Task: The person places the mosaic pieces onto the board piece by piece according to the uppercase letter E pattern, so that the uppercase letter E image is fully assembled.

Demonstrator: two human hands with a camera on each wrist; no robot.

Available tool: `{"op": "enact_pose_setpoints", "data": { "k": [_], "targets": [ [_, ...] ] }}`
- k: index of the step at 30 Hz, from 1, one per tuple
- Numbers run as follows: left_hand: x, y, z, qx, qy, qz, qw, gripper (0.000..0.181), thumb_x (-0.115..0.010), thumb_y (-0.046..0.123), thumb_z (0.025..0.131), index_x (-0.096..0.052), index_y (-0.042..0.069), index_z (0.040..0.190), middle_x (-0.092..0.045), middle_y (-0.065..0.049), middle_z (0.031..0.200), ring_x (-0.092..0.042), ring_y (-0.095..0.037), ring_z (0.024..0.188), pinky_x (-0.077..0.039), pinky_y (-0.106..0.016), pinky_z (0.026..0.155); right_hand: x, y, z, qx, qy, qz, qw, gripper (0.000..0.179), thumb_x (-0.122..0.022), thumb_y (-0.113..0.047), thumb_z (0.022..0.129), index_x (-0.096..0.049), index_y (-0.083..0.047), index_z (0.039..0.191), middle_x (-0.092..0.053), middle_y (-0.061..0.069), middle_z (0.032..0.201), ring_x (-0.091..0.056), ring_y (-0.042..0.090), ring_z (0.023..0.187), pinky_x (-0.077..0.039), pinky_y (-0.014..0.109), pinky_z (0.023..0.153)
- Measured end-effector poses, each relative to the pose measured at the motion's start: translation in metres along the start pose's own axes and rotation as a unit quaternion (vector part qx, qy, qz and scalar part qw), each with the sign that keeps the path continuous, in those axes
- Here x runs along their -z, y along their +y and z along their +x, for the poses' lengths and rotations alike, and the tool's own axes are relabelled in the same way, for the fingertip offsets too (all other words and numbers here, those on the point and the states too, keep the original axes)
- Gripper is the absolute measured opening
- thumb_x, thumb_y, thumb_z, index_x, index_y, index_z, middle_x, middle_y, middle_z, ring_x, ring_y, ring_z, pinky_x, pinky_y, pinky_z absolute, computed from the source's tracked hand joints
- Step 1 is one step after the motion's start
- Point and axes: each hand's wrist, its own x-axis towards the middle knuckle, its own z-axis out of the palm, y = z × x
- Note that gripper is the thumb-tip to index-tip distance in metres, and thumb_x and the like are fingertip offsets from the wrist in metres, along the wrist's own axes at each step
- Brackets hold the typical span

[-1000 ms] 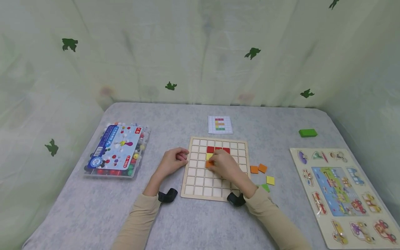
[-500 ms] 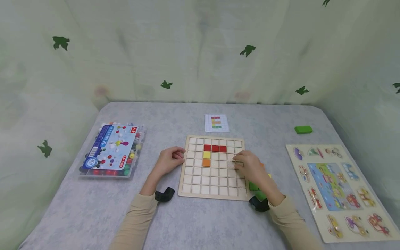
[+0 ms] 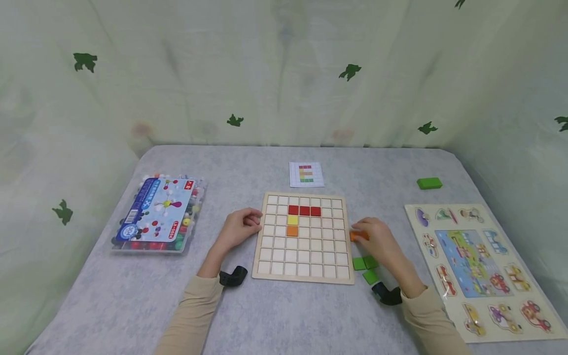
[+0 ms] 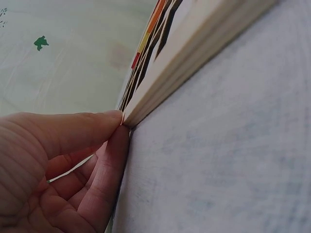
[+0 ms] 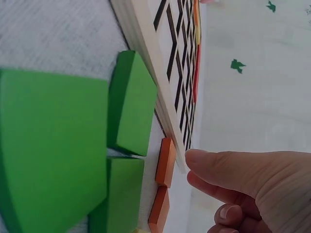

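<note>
My left hand is at the left edge of a wooden grid board; in the left wrist view its thumb and index finger pinch the board's edge. In the grid, red tiles form a row, with a yellow tile and an orange tile below the leftmost one. To the right of the board my right hand hovers over loose orange tiles. In the right wrist view its thumb and index finger are close together, holding nothing, beside two orange tiles.
Green tiles lie close to the board's right edge. Behind the board is a pattern card. A clear box of colored beads sits at left, a picture puzzle board at right. A green block lies farther back.
My right hand has left the orange tile in the grid and moved right, off the board to the loose orange tiles. The left hand stays at the board's edge. The head view has shifted slightly.
</note>
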Motion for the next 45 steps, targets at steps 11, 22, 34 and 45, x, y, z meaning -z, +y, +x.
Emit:
{"op": "enact_pose_setpoints", "data": {
  "k": [11, 22, 34, 45],
  "targets": [
    [0.000, 0.001, 0.000, 0.010, -0.002, -0.001, 1.0000, 0.028, -0.068, 0.006, 0.082, -0.064, 0.000, 0.108, -0.066, -0.013, 0.091, -0.059, -0.009, 0.074, -0.049, -0.023, 0.070, -0.002, 0.002, -0.001, -0.005, -0.006, -0.003, 1.0000, 0.027, -0.073, -0.003, 0.076, -0.070, 0.002, 0.103, -0.069, 0.014, 0.097, -0.063, 0.028, 0.093, -0.052, 0.042, 0.081],
    [0.000, 0.001, -0.001, 0.011, -0.001, 0.002, 0.9999, 0.028, -0.067, 0.006, 0.082, -0.064, 0.000, 0.109, -0.066, -0.013, 0.091, -0.059, -0.009, 0.074, -0.048, -0.022, 0.070, -0.005, 0.007, -0.002, -0.007, -0.016, -0.002, 0.9998, 0.028, -0.074, -0.003, 0.076, -0.070, 0.001, 0.103, -0.068, 0.014, 0.098, -0.062, 0.028, 0.093, -0.051, 0.043, 0.081],
    [-0.001, 0.000, 0.000, 0.014, -0.003, 0.002, 0.9999, 0.028, -0.068, 0.007, 0.082, -0.064, 0.001, 0.109, -0.067, -0.012, 0.091, -0.060, -0.011, 0.076, -0.049, -0.023, 0.070, -0.002, 0.004, 0.004, 0.001, -0.011, -0.028, 0.9995, 0.022, -0.075, -0.006, 0.075, -0.071, 0.001, 0.096, -0.066, 0.012, 0.089, -0.060, 0.022, 0.081, -0.051, 0.036, 0.070],
    [0.000, 0.000, -0.001, 0.007, -0.001, 0.001, 1.0000, 0.028, -0.068, 0.005, 0.081, -0.064, 0.000, 0.109, -0.067, -0.014, 0.091, -0.061, -0.013, 0.076, -0.049, -0.023, 0.071, -0.006, -0.031, 0.020, 0.044, -0.018, -0.008, 0.9988, 0.027, -0.074, -0.012, 0.078, -0.070, 0.003, 0.100, -0.066, 0.012, 0.092, -0.059, 0.024, 0.086, -0.050, 0.037, 0.074]
  ]
}}
